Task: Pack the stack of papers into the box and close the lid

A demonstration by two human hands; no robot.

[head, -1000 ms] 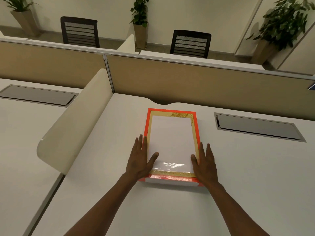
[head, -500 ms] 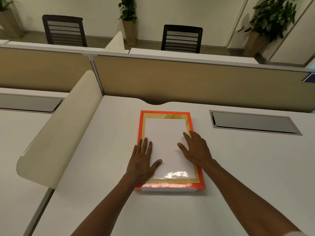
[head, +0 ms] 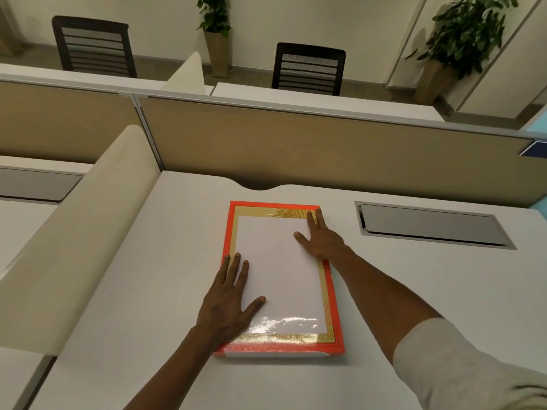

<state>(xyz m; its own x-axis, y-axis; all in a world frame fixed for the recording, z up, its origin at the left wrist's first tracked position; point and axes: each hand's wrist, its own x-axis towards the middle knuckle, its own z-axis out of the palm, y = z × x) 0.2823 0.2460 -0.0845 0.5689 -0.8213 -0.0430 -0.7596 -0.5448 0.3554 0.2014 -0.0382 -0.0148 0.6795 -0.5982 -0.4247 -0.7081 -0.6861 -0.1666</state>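
White office desk: flat orange-and-gold cardboard box, left hand and right hand spread flat, holding nothing; uneven pressing might skew lid.

A white desk with a grey cable hatch sits against tan partition panels. A cream curved divider stands at its left. Beyond are two black mesh chairs, potted plants and pale walls.

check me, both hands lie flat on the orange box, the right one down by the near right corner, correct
Not quite. In the head view the right hand lies up by the far right corner of the orange box; the left hand lies flat near the near left edge.
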